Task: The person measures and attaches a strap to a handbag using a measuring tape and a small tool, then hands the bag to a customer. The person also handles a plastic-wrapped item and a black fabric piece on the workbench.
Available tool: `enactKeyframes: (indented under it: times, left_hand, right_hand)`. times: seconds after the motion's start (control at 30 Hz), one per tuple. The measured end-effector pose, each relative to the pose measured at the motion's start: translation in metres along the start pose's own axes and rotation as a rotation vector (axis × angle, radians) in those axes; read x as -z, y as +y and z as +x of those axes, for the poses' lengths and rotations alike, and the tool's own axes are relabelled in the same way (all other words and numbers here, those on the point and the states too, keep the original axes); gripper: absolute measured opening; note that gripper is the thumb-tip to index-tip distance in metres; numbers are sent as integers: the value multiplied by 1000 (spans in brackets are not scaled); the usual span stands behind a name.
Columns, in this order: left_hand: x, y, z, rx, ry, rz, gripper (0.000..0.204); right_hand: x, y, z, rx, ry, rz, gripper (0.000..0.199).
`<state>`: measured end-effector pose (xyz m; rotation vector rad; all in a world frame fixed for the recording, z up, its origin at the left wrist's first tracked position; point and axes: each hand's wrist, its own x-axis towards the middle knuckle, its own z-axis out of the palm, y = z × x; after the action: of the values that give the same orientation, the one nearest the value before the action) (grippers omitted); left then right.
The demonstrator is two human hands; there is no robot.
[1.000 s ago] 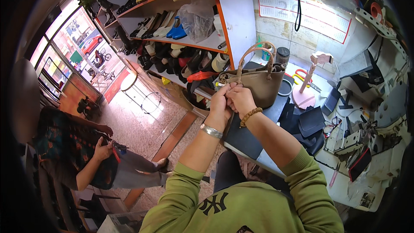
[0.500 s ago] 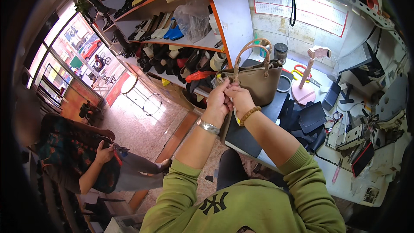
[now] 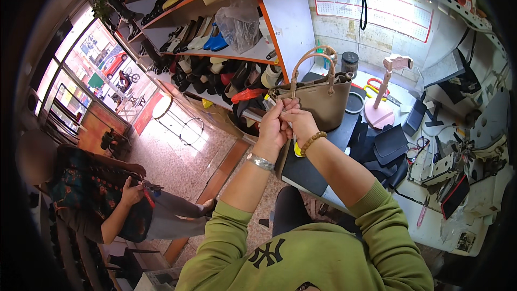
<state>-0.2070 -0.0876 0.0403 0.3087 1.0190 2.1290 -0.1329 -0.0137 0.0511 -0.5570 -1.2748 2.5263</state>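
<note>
A taupe handbag (image 3: 322, 109) with two upright tan handles (image 3: 315, 49) stands on the dark mat (image 3: 302, 174) at the bench's left end. Both my hands meet at its near left side, close to the foot of one handle. My left hand (image 3: 273, 129) is closed, thumb and fingers pinched together. Beside it, my right hand (image 3: 302, 122) is closed too, its fingertips against the left ones. What lies between the fingers is too small and covered to make out. A small yellow thing (image 3: 298, 149) shows just below my right hand.
Scissors (image 3: 383, 92), a pink stand (image 3: 380, 113), black pouches (image 3: 390, 144) and glasses (image 3: 418, 150) lie to the right on the bench. Shelves of shoes (image 3: 199, 35) rise behind. At left stands another person (image 3: 107, 199) holding something with a red part.
My hands stay almost in place, fingers still pinched together. More of the yellow thing shows below my right hand. The view has shifted slightly.
</note>
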Motion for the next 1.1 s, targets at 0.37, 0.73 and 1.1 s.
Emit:
enactKeyframes:
  times: [0.37, 0.73, 1.1]
  left_hand:
    - [-8, 5, -2, 0, 122, 147, 31]
    - [-24, 36, 21, 164, 288, -61, 26]
    - [-25, 37, 37, 122, 373, -186, 26]
  right_hand:
    - [-10, 11, -1, 3, 115, 79, 12]
    - [29, 25, -24, 77, -252, -260, 24]
    - [83, 0, -115, -216, -466, 181, 15]
